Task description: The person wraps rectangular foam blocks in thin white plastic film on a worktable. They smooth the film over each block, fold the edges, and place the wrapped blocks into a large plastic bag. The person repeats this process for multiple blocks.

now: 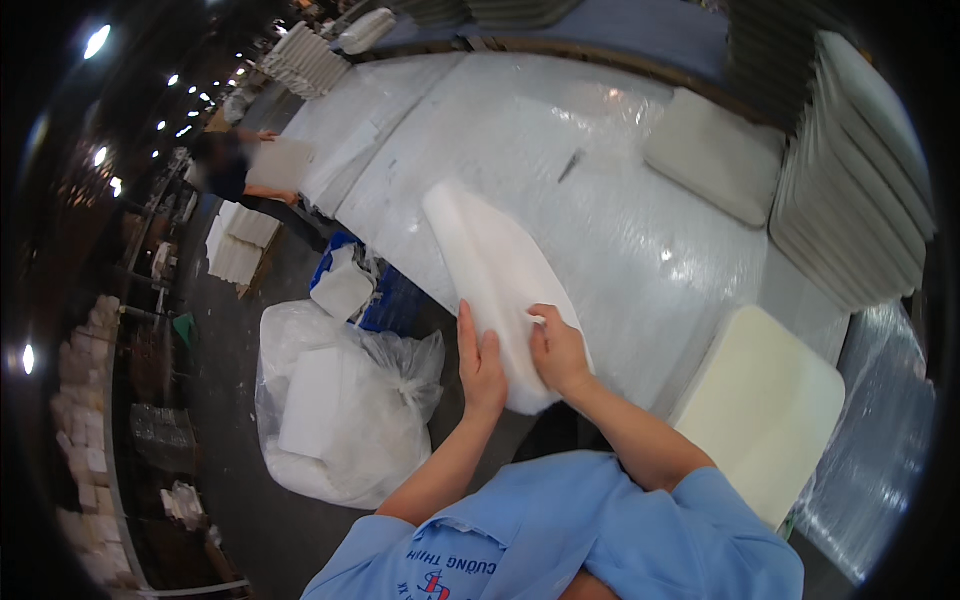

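A long white foam pad [490,262] lies tilted in front of me, its near end sticking out past the table edge. My left hand [482,372] holds its left edge, thumb over the face and forefinger stretched along the outer side. On the pad's right part, my right hand [560,352] is closed in a pinch. A small white scrap [537,319] shows at its fingertips; whether it is still joined to the pad, I cannot tell. The pad's underside is hidden.
The table [400,130] has a shiny plastic cover. A flat pad [715,160] and a tall pad stack [850,190] stand right; a cream pad [765,400] is nearer. Left are a stuffed clear bag [340,400] and blue bin [390,305]. Another person [235,165] handles a sheet.
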A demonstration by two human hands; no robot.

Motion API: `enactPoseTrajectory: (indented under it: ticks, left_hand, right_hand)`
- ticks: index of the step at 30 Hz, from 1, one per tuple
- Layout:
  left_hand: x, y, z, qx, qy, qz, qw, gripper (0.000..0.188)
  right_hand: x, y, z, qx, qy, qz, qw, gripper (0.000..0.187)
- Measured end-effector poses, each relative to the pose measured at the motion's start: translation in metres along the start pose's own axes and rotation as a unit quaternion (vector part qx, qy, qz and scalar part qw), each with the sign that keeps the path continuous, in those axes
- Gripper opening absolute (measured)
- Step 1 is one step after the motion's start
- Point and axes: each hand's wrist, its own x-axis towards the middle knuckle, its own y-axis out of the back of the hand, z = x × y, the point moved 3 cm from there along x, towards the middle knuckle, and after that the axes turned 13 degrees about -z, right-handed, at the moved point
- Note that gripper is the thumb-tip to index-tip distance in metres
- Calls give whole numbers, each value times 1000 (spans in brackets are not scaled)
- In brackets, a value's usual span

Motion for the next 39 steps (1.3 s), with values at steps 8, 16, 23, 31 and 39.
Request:
enactPoseTrajectory:
  ticks: [8, 16, 23, 31, 39]
  left_hand:
    - [0, 8, -8, -26, -3, 10, 1000, 64]
    - [-1, 13, 1, 33, 19, -31, 999, 67]
    - [22, 50, -43, -354, 9, -72, 933, 70]
    - [147, 33, -99, -493, 251, -98, 827, 59]
    - [124, 23, -24, -441, 23, -157, 883, 61]
  right_hand:
    - [31, -8, -42, 69, 215, 22, 974, 18]
    - [132, -20, -38, 62, 68, -15, 996, 23]
    - [194, -24, 4, 49, -74, -38, 995, 23]
    - [221, -50, 6, 35, -20, -34, 999, 32]
    - [152, 19, -32, 298, 79, -25, 951, 26]
